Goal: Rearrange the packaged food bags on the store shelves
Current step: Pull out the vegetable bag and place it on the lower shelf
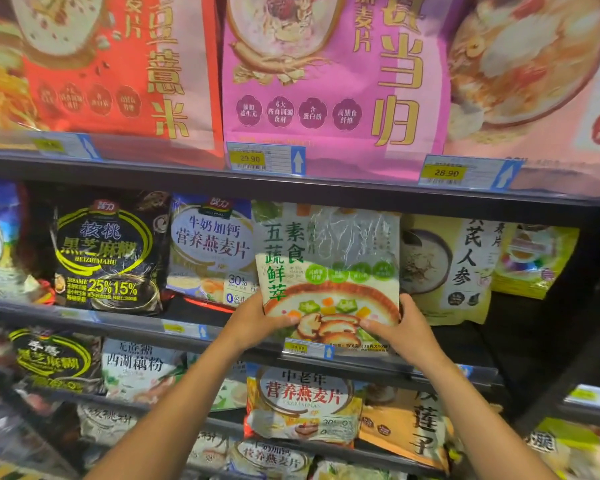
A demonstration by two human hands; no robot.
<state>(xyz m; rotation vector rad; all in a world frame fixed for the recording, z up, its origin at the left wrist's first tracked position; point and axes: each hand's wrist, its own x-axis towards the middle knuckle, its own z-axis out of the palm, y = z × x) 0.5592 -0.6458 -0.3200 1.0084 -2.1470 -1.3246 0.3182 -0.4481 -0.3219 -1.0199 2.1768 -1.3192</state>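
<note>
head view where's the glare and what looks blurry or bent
Head view: glare whitens the upper right of the held bag, washing out its print. Head view: the centre is sharpest, where the left hand and right hand grip the bag, while the lower-left bags are smeared. Head view: the shelf rail bows and slants, a wide-angle effect.
</note>
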